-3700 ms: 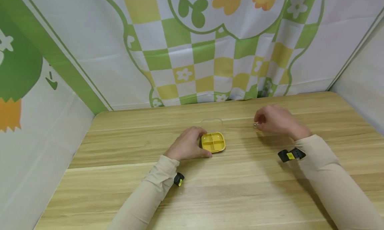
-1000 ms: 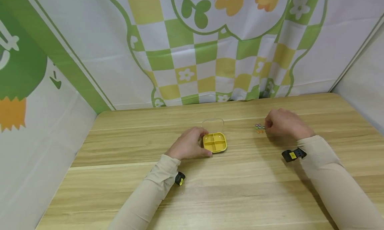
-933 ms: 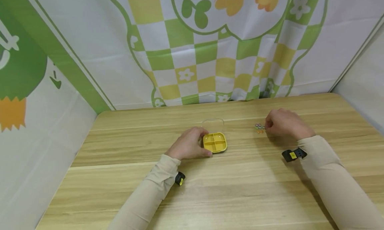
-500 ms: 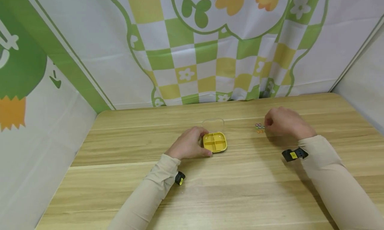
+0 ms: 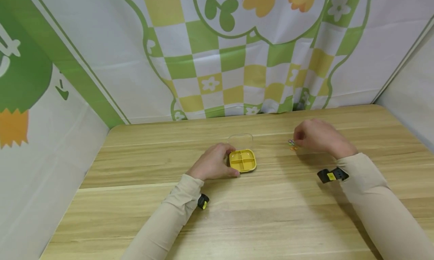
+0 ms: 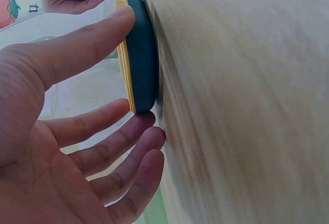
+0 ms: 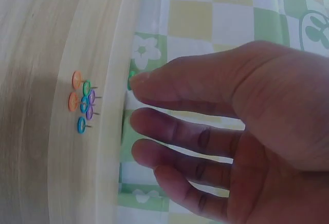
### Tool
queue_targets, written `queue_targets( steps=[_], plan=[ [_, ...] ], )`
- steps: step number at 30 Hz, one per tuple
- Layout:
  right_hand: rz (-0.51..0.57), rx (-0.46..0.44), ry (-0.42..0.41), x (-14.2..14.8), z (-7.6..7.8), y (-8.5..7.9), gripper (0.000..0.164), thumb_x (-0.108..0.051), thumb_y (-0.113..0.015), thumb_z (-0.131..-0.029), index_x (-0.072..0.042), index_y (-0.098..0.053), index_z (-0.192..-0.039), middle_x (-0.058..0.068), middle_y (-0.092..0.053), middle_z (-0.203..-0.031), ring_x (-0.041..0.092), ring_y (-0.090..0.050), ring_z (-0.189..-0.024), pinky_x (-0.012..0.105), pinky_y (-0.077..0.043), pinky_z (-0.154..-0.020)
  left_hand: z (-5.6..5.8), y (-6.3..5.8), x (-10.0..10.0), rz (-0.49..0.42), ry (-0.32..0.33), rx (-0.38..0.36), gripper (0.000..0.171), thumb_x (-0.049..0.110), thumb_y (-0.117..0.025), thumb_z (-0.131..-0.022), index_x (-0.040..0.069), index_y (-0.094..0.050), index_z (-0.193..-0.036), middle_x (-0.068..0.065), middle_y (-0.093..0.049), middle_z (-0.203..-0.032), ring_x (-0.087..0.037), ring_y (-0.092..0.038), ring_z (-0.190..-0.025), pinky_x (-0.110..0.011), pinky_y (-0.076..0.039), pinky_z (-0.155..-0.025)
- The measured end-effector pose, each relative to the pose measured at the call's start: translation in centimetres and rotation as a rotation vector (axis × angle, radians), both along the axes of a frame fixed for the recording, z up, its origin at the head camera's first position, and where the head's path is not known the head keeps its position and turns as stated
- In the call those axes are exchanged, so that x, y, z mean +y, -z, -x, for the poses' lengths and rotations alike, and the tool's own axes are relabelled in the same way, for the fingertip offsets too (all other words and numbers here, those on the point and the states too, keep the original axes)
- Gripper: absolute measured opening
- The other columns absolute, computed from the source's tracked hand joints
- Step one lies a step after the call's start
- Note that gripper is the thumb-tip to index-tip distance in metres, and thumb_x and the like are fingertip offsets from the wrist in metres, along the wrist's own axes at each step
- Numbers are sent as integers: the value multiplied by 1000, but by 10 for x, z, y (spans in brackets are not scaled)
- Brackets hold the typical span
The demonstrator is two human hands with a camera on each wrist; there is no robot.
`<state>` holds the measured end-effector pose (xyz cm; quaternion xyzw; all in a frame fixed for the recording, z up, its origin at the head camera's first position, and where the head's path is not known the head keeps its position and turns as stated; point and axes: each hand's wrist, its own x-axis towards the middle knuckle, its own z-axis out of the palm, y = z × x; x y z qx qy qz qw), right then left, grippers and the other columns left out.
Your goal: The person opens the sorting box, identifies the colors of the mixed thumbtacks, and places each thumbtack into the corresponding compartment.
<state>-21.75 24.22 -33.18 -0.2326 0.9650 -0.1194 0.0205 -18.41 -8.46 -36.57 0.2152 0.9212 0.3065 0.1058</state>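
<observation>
My left hand (image 5: 215, 162) holds a small yellow four-compartment box (image 5: 242, 160) by its sides, thumb on the near edge, fingertips at the far one. The left wrist view shows the dark teal base (image 6: 141, 54) of this box standing on the table. Its clear lid (image 5: 241, 135) is flipped back, and the compartments look empty. Right of the box, my right hand (image 5: 317, 136) pinches a green thumbtack (image 7: 131, 75) by thumb and forefinger, mostly hidden behind the thumb. Below lie several thumbtacks (image 7: 85, 103) in orange, green, purple and blue, pins up.
The wooden table (image 5: 237, 222) runs back to a checked green and yellow curtain (image 5: 230, 79). White printed walls stand at the left and right sides. Both wrists carry black straps with yellow marks.
Compared with half a second ago, my right hand has shifted slightly left and up, now overlapping the thumbtacks in the head view. My left hand and the box have stayed in place.
</observation>
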Motion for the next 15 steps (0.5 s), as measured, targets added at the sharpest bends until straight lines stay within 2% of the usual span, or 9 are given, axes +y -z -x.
queue_targets(
  steps=[15],
  plan=[
    [23,46,-50,-15,-5,-2,11,-11,-77,-86,-18,-74,-79,-8,-65,-74,13,-59,-70,42,-51,-68,0,1,0,1,1,-3,72,23,-95,-72,-2,-62,-131,-12,-67,-121,-27,-60,-114,-44,-47,-101]
  ],
)
